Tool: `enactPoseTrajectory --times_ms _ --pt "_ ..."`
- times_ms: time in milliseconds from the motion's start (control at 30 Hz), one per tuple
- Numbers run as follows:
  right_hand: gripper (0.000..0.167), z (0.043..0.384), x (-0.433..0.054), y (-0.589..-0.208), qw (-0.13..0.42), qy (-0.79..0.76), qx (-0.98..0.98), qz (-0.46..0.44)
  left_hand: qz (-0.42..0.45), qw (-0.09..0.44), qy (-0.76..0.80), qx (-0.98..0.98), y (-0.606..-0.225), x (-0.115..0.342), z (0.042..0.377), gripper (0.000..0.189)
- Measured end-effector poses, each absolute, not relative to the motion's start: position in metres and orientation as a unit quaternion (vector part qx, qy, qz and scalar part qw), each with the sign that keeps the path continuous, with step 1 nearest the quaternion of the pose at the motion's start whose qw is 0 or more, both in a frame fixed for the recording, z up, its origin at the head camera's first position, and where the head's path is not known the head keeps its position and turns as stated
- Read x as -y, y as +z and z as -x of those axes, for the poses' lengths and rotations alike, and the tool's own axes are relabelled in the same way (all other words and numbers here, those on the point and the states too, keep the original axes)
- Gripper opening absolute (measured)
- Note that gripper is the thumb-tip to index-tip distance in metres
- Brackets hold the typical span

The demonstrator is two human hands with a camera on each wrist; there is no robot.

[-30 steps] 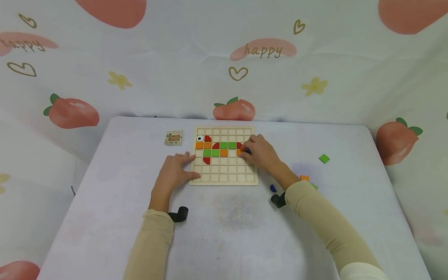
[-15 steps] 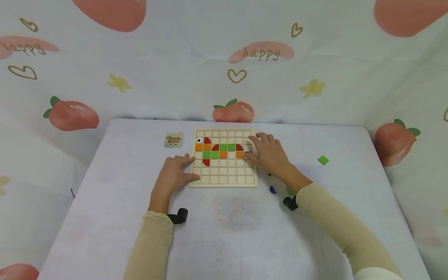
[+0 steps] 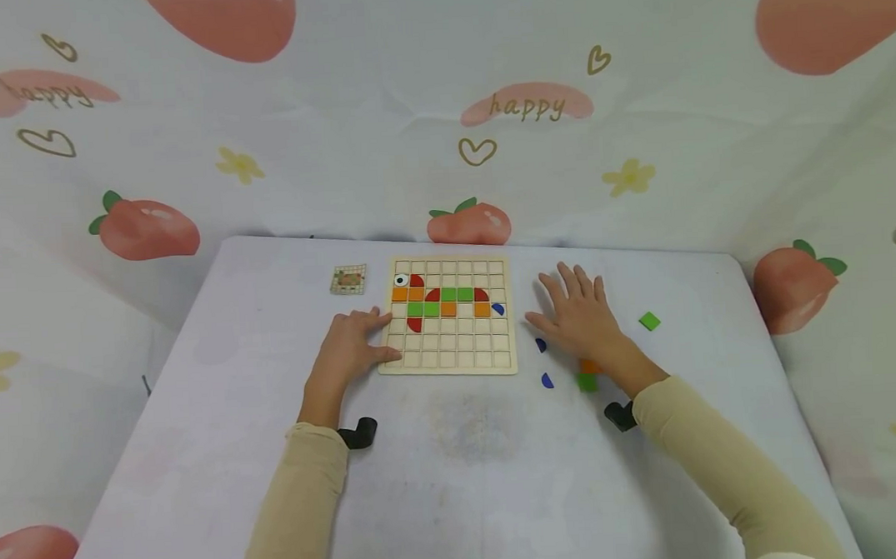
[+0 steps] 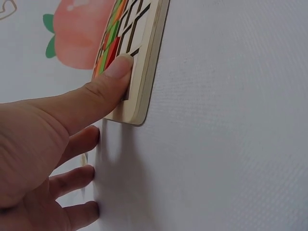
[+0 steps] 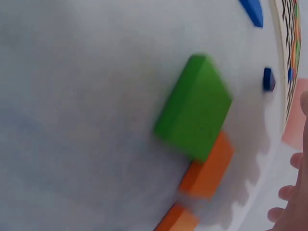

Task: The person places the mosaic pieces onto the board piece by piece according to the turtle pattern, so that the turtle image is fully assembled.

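A wooden grid board (image 3: 458,346) lies on the table, with red, green and orange pieces and a round eye piece (image 3: 400,280) set in its cells. My left hand (image 3: 346,346) rests at its left edge; in the left wrist view the thumb (image 4: 103,91) presses on a corner of the board. A blue half-round piece (image 3: 498,309) sits tilted in a right-hand cell. To the right of the board, my right hand (image 3: 580,315) is spread above the table and holds nothing. Near it are two loose blue half-round pieces (image 3: 541,345), a green square (image 3: 587,383) and orange squares (image 5: 209,166).
Farther right lies another green square (image 3: 649,321). A small pattern card (image 3: 349,279) is left of the board. The white table (image 3: 457,496) meets a printed cloth backdrop (image 3: 369,183) behind the board.
My right hand has let go of the blue half-round piece on the board and moved right, its fingers spreading. My left hand has stayed at the board's edge.
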State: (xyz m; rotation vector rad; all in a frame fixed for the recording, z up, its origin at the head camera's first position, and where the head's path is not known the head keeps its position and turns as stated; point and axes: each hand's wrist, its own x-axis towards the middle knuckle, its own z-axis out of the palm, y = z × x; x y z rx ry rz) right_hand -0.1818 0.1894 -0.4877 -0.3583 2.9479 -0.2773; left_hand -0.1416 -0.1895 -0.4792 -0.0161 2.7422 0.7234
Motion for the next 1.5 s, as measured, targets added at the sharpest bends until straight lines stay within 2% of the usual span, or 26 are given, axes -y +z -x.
enactPoseTrajectory --times_ms 733,1033,1267,1367,1500 --pt "0.084 0.16 -0.273 -0.494 0.099 -0.14 -0.984 0.05 -0.003 0.156 0.219 -0.963 -0.48 0.191 0.144 0.081" --pt "0.088 0.151 -0.306 -0.5 0.095 -0.176 -0.98 0.019 -0.009 0.157 0.216 -0.964 -0.479 0.192 0.146 0.08" --pt "0.094 0.144 -0.334 -0.497 0.111 -0.208 -0.972 0.006 -0.016 0.15 0.221 -0.964 -0.477 0.19 0.145 0.08" --pt "0.091 0.143 -0.342 -0.496 0.115 -0.217 -0.969 0.004 -0.015 0.15 0.222 -0.963 -0.477 0.19 0.144 0.08" --pt "0.079 0.142 -0.346 -0.497 0.11 -0.233 -0.966 0.003 -0.011 0.151 0.226 -0.962 -0.477 0.191 0.144 0.079"
